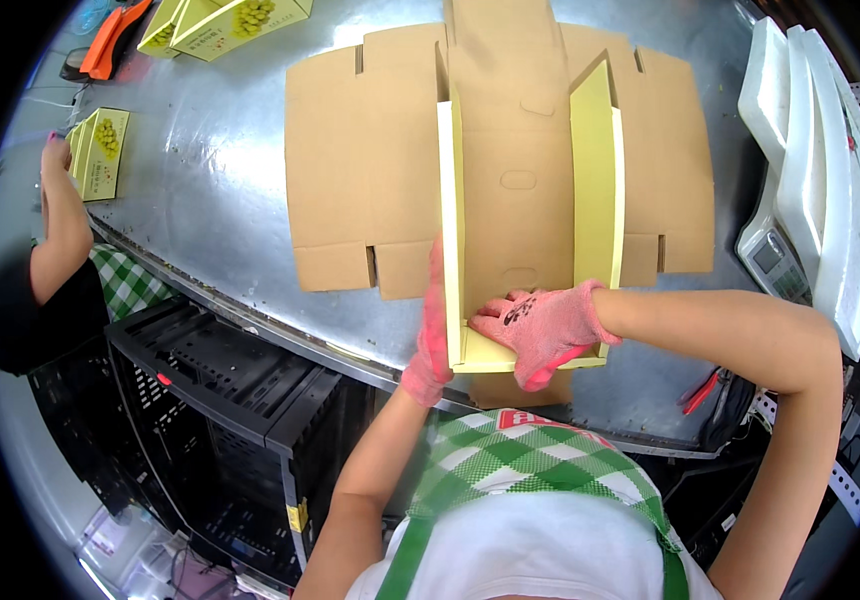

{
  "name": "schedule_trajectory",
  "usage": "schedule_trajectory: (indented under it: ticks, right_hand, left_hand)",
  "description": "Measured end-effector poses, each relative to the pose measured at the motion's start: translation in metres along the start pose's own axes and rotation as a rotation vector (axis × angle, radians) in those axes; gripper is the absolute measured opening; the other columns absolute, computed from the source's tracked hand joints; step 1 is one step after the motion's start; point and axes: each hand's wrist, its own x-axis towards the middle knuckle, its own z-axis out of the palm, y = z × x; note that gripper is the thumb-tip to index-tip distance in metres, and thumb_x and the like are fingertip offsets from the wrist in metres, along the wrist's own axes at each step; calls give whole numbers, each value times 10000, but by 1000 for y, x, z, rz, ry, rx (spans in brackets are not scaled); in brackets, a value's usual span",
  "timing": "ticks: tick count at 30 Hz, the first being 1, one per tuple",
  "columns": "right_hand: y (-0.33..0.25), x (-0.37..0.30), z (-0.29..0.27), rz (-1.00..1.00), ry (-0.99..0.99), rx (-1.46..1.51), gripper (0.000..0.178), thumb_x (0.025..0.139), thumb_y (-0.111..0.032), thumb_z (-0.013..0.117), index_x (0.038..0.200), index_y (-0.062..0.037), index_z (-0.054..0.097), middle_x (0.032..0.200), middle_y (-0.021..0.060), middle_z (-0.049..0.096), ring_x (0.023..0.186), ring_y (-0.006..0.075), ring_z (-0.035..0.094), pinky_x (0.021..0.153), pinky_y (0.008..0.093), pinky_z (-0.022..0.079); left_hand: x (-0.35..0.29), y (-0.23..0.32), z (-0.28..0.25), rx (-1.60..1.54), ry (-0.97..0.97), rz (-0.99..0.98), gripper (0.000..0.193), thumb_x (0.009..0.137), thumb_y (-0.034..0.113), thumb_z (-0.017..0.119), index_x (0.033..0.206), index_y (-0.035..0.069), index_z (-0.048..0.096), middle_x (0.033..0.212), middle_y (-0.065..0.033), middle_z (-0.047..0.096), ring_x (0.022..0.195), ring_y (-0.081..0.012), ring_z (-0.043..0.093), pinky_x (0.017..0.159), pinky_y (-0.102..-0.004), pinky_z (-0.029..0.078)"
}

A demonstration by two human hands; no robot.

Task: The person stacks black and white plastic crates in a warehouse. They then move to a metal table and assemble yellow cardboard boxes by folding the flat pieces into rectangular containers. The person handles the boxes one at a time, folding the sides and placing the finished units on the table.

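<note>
A pale yellow carton (594, 170) stands on the metal table before me, its two long side walls upright. Between them runs a brown cardboard strip (510, 130), and flat brown cardboard flaps (360, 170) spread out on both sides. Both hands wear pink gloves. My left hand (432, 335) lies stretched along the outside of the left wall near its front corner. Over the carton's near end bends my right hand (545, 328), fingers inside on the low yellow end panel and thumb outside, gripping it. The left fingertips are partly hidden by the wall.
Yellow cartons with grape pictures (235, 25) sit at the back left. Another person's arm (62, 205) reaches a similar carton (105, 150). An orange tool (115, 38) lies far left. A scale (778, 262) and white foam trays (830, 180) stand right; black crates (220, 370) are below left.
</note>
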Motion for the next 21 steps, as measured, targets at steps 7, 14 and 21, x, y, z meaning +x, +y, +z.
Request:
schedule_trajectory:
  ticks: [7,14,21]
  right_hand:
    - [2,6,-1,-50,0,-70,842,531,-217,591,1293,-10,299,1247,171,370,1136,332,389,931,406,372]
    - [2,7,0,-59,60,-143,791,542,-249,612,1251,1,367,1192,168,428,1093,326,437,903,402,392]
    - [-19,-51,42,-74,833,-326,504,744,-262,571,1166,-6,469,1099,146,511,1068,311,468,924,391,367]
  left_hand:
    - [9,9,9,520,10,166,507,896,262,463,1324,62,277,1117,-109,520,957,-199,567,804,-338,500]
    - [5,21,24,378,7,156,501,897,235,448,1323,45,266,1141,-104,499,985,-183,547,820,-337,484]
    - [1,38,25,576,58,399,583,921,339,391,1384,63,167,1396,-123,229,1276,-210,249,1051,-349,220]
